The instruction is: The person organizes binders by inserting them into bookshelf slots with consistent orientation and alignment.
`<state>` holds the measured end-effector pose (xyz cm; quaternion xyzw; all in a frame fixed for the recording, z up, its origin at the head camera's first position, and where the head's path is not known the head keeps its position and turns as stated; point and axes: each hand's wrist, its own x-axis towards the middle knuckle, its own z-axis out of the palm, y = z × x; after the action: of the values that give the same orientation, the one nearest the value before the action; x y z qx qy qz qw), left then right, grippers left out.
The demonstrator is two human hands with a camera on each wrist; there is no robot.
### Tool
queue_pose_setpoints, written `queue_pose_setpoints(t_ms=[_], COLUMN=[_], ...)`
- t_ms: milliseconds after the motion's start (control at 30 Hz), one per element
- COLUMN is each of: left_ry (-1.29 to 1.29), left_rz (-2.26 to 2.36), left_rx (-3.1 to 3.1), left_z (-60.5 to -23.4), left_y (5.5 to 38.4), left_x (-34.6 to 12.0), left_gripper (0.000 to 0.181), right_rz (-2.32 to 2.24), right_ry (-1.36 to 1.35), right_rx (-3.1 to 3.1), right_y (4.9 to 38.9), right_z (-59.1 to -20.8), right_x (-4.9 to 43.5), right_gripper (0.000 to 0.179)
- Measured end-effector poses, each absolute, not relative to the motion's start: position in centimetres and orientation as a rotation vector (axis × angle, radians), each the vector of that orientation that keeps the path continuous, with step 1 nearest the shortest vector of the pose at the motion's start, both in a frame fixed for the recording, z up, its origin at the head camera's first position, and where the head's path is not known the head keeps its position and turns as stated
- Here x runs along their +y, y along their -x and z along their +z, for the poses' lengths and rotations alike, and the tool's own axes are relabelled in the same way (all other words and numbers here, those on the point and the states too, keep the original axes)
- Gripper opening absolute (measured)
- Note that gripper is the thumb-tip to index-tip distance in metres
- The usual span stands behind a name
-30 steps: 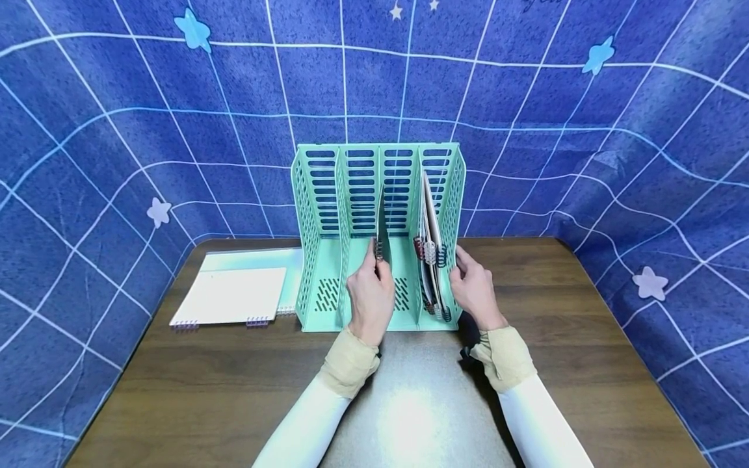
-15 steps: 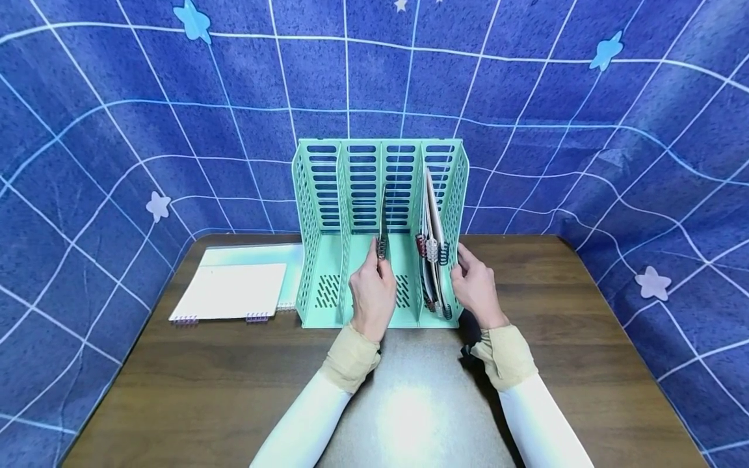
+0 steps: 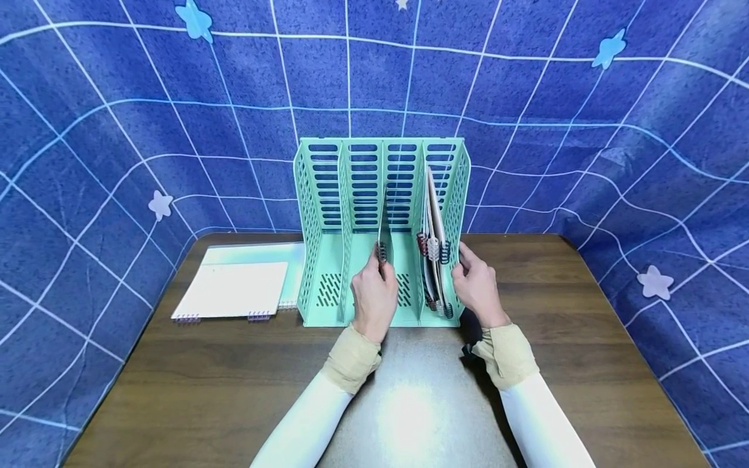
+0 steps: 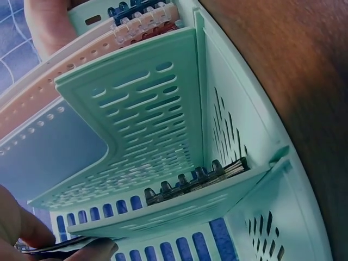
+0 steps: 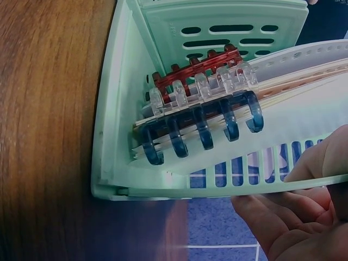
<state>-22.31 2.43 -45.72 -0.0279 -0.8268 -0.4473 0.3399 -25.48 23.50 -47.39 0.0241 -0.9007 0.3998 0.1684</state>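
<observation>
A mint-green file rack [image 3: 330, 250] with tall perforated dividers stands on the table. My left hand [image 3: 374, 302] pinches a ring-bound notebook [image 3: 383, 251] standing on edge in its third compartment from the left. The left wrist view shows that notebook's dark rings [image 4: 185, 182] low in the compartment, with my left fingers [image 4: 27, 225] on its upper edge. My right hand [image 3: 476, 289] grips the rack's right side wall, thumb inside and fingers outside. In the rightmost compartment stand three notebooks with red rings [image 5: 198, 69], clear rings [image 5: 202, 86] and blue rings [image 5: 202, 128].
Left of the rack, a white notebook [image 3: 234, 289] with purple rings lies over a light-teal notebook [image 3: 295, 260]. Behind the wooden table [image 3: 234, 377] hangs a blue cloth [image 3: 246, 130] with white lines and stars.
The notebook in my left hand has turned slightly, so a paler side of it shows. My right hand keeps its hold on the rack wall. The head view has shifted a little.
</observation>
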Motion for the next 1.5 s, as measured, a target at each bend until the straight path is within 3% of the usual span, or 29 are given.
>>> queue_pose_setpoints(t_ms=[533,900,1267,1500], left_ry=[0.031,0.108,0.191,0.143], left_rz=[-1.187,-1.224,-1.226,-1.044], left_rx=[-2.185,-2.269,-2.017,-2.135], left_z=[-44.2,-39.4,-35.3,-35.8], left_y=[21.9,18.3,15.8,16.2], left_x=[2.1,0.7,-5.0,-10.9], left_gripper=[0.054,0.086,0.054,0.051], right_rz=[1.141,1.16,1.154,1.172], right_ry=[-0.074,-0.074,-0.087,-0.085], right_rx=[-2.571,-2.578,-2.576,-2.569], right_y=[25.6,25.3,25.3,25.2], right_z=[-47.4,-47.2,-47.5,-47.4], right_x=[23.6,23.6,23.6,23.4], right_gripper=[0.055,0.055,0.055,0.055])
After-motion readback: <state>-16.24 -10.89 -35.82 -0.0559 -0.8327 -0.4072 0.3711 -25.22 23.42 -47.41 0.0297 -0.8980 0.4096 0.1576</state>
